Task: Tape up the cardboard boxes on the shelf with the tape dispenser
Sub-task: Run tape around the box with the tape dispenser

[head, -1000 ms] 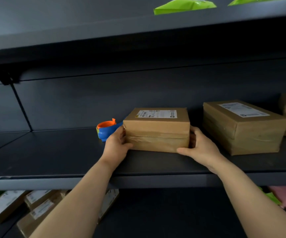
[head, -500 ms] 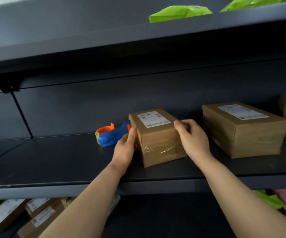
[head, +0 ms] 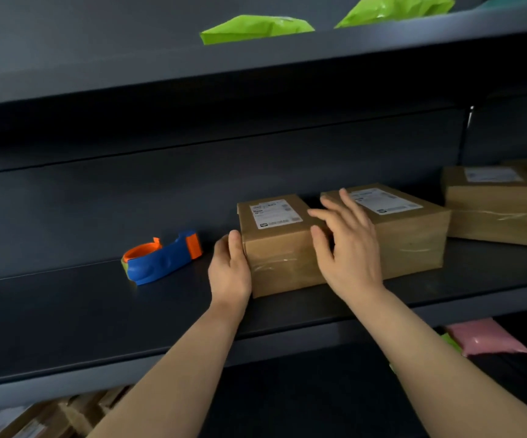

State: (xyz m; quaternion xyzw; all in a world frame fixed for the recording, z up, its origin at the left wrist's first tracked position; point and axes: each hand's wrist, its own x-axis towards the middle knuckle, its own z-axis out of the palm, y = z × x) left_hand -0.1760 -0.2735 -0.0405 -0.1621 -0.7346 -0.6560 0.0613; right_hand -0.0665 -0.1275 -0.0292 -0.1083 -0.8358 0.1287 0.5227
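Observation:
A small brown cardboard box (head: pixel 276 245) with a white label and clear tape on its front end stands narrow end toward me on the dark shelf (head: pixel 97 311). My left hand (head: pixel 230 270) rests flat against its left front corner. My right hand (head: pixel 347 248) hovers with fingers spread in front of its right side, holding nothing. The box stands right beside a second, larger box (head: pixel 414 232). A blue and orange tape dispenser (head: pixel 161 259) lies on the shelf to the left, apart from both hands.
A third taped box (head: pixel 496 203) stands at the far right. Green bags (head: pixel 255 28) lie on the shelf above. Below are more cardboard boxes (head: pixel 34 418) at the left and a pink bag (head: pixel 483 338) at the right.
The small box has been turned from broadside to end-on and slid right, up beside the larger box. My right hand has let go and lifted off it.

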